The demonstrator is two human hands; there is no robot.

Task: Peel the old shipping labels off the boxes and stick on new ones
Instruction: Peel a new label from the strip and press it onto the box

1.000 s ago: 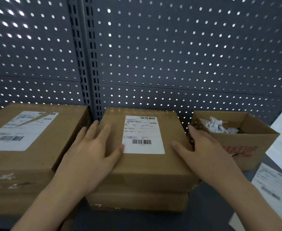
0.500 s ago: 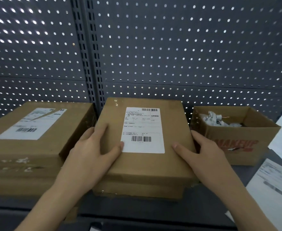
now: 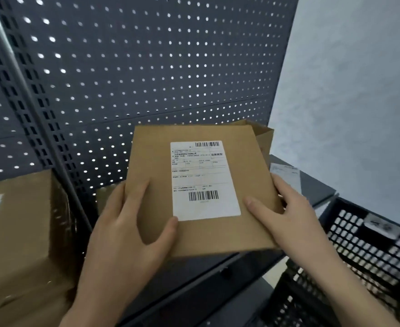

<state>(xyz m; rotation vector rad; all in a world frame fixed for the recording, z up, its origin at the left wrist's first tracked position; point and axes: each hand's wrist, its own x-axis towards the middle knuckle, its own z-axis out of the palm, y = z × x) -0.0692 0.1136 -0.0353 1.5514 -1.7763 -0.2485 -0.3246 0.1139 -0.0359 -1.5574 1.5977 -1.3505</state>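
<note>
before the pegboard [image 3: 147, 67], left hand [image 3: 133, 232] and right hand [image 3: 288, 220] grip box [image 3: 151, 161], barcoded label [image 3: 203, 180]

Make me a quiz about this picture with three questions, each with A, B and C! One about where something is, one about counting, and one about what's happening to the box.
1. Where is the black crate compared with the held box?
A) left of it
B) right of it
C) on top of it

2. How many barcodes are on the box's white label?
A) one
B) four
C) two

3. What is happening to the box?
A) the left hand and right hand grip it
B) it lies inside the crate
C) its flaps stand open

Answers:
1 B: the crate sits at the right, lower than the box.
2 C: one barcode is at the label's top, one near its bottom.
3 A: each hand holds one side, thumb on top.
</note>
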